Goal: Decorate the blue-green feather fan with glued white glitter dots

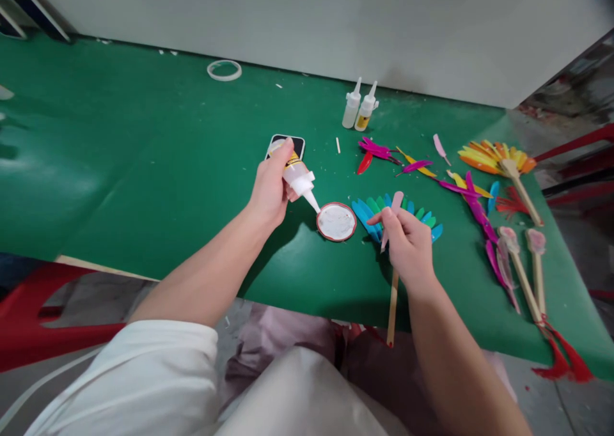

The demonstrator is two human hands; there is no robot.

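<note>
My left hand [269, 190] is closed round a glue bottle [298, 177], tilted so its nozzle points down at the left edge of a small round white dish [337, 222] with a red-brown rim. Pinched in my right hand [411, 244] is a pair of pink tweezers [392, 215], its tip slanting down to the left. Under that hand lies a fan of blue and green feathers [367, 218]. Its wooden handle [393, 308] reaches over the table's front edge. My right hand hides the fan's middle.
Two glue bottles [359, 110] stand near the wall. A phone [286, 143] lies behind my left hand. To the right are loose magenta feathers [377, 148], a yellow-orange feather fan [496, 158] and two wooden handles [522, 276] with red tassels. A tape roll [224, 70] lies far left.
</note>
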